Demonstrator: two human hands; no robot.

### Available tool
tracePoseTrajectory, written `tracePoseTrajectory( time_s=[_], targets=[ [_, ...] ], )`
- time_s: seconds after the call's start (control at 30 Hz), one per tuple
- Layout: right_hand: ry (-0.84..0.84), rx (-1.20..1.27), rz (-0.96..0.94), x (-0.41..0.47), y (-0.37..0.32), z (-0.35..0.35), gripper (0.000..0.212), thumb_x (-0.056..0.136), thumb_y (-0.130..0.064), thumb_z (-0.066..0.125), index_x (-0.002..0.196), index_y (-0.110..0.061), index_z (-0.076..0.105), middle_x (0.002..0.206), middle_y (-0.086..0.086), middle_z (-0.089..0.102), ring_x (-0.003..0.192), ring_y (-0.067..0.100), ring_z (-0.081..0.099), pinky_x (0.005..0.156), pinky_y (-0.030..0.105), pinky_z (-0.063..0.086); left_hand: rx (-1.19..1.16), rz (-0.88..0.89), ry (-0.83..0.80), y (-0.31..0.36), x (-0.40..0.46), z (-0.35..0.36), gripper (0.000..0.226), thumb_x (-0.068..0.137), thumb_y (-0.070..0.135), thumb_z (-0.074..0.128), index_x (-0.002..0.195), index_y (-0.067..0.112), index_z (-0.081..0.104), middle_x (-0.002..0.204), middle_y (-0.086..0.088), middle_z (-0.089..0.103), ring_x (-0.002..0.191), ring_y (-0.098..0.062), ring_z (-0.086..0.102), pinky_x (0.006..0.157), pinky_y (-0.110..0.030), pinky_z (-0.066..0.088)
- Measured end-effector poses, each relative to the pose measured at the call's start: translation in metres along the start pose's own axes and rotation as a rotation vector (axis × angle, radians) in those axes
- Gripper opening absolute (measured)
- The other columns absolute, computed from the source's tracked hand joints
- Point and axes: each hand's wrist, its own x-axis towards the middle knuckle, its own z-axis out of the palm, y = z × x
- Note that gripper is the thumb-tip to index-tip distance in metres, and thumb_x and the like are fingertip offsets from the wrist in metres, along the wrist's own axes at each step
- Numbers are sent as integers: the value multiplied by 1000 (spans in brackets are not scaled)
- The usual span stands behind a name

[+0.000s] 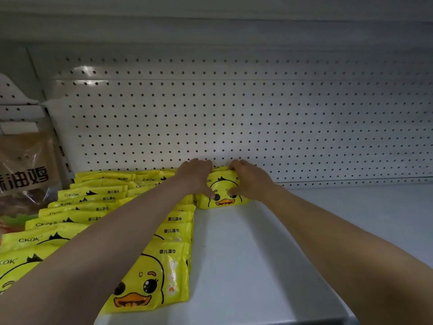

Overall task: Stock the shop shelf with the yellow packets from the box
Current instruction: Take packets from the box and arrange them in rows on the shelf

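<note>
Both hands, left hand and right hand, gripped a yellow duck packet at the shelf's back edge.

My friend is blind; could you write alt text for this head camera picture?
Two bare hands, left hand and right hand, hold a yellow duck packet at the back of a white shelf, against the pegboard. Rows of yellow packets lie to its left.

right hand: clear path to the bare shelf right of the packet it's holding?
Probably yes. The right hand grips the yellow packet at the pegboard; the shelf beside it shows nothing in the way.
</note>
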Motion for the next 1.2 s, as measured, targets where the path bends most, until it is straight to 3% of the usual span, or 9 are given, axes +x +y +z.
tracePoseTrajectory(
  time_s=[0.17,0.33,0.6,0.87,1.2],
  targets=[
    [69,-127,29,-1,-4,3,76,67,-46,83,128,-19,47,121,1,50,115,22,48,81,35,46,106,-49,21,0,8,-1,72,64,52,83,114,15,46,114,-4,59,112,-25,50,90,-39,42],
    [79,-262,67,-9,-11,2,78,73,-57,75,131,-14,44,128,6,48,120,25,45,83,38,47,169,-107,42,10,2,-1,85,66,53,81,128,12,40,126,-8,50,121,-27,45,94,-40,42],
    [163,-230,47,-41,-24,-49,65,89,-57,58,135,-13,47,133,9,52,125,29,45,92,42,47,-262,-228,166,22,-51,-35,77,72,40,82,134,17,42,129,-9,46,123,-29,43,95,-43,45],
    [213,42,-117,-127,-75,-92,52,93,-49,57,138,-23,50,142,4,51,135,25,38,101,41,42,-430,-311,365,49,-179,-78,71,75,32,80,136,19,47,134,-12,45,123,-29,46,91,-32,40],
    [168,64,-423,-239,-149,-79,54,93,-58,51,138,-28,50,147,1,46,137,25,36,106,43,40,-156,-523,485,75,-378,-62,60,86,47,66,135,16,51,130,-10,51,122,-34,46,101,-45,40]
  ],
)
